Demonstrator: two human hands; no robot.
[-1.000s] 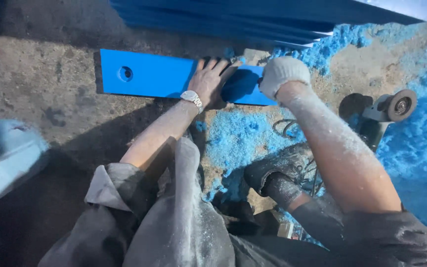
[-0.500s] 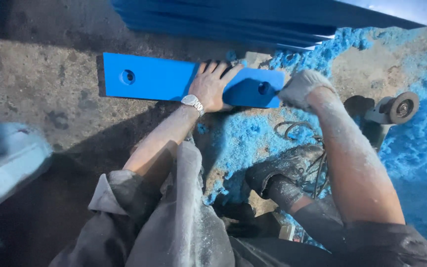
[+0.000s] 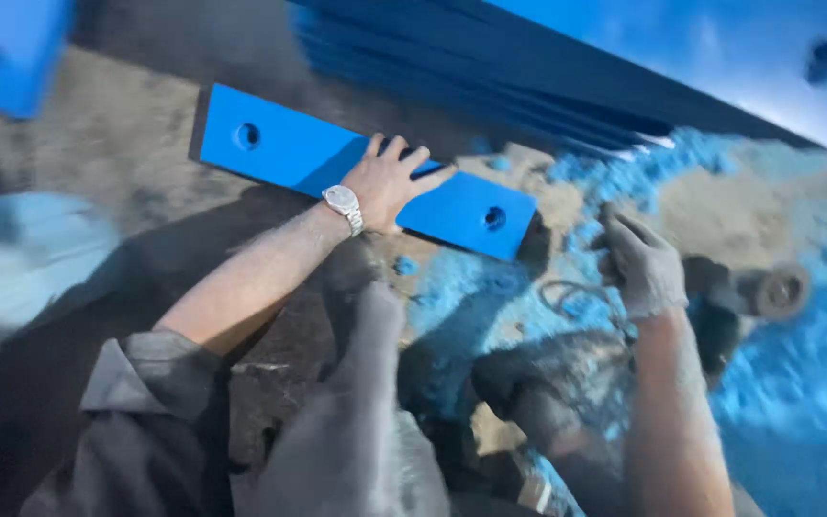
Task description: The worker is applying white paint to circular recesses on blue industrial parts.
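A flat blue bar (image 3: 279,148) with a hole near each end lies slanted on the gritty ground. My bare left hand (image 3: 390,182), with a silver wristwatch (image 3: 343,203), presses on the bar's middle, fingers hooked over its far edge. My gloved right hand (image 3: 643,268) is off the bar, to the right of its end. Its fingers are bent and nothing shows in them. It hovers just left of an angle grinder (image 3: 777,292) lying on the ground.
A stack of long blue plates (image 3: 701,57) runs along the back. Blue dust (image 3: 796,402) covers the ground at right. A cable loop (image 3: 567,297) lies near my dusty boot (image 3: 528,393). A blue block (image 3: 7,48) sits at top left, and a pale blurred object (image 3: 21,258) at left.
My gloved right hand has left the bar's right end and moved right and down toward the grinder. My left hand has stayed on the bar.
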